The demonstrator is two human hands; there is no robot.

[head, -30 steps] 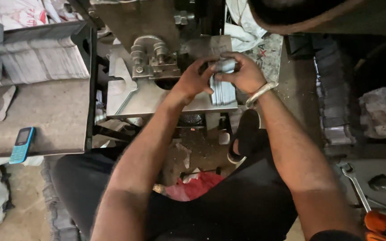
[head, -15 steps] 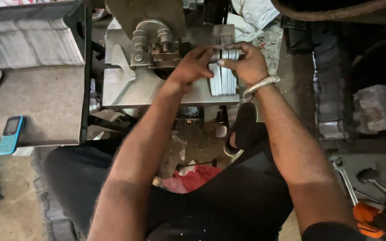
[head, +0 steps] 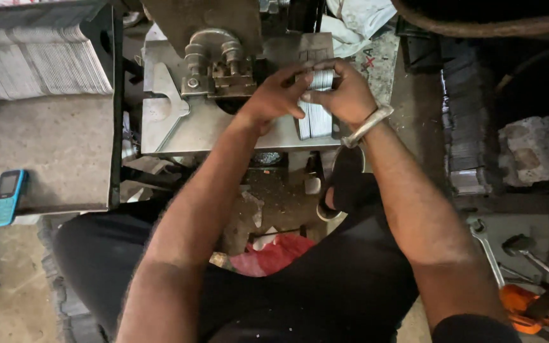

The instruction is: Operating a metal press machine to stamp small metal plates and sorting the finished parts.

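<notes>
1. Steel strips (head: 318, 101), a thin stack, sat at the right edge of the metal plate (head: 179, 130); since a second ago both hands had lifted slightly toward the plate's far edge, stack squared between them.
2. Left hand (head: 273, 95) fingers pinched the stack's left side; right hand (head: 344, 95) fingers curled and pressed on top.
3. Strips looked gathered, not yet fed to the clamp fixture (head: 214, 63).
4. No readable packaging: blue phone (head: 6, 197) at the grey bench's (head: 39, 152) near-left corner, red rag (head: 274, 254) below.

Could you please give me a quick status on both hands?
Left hand and right hand both grip stack of thin grey metal strips. Stack on steel machine plate. Nothing obstructing.
</notes>
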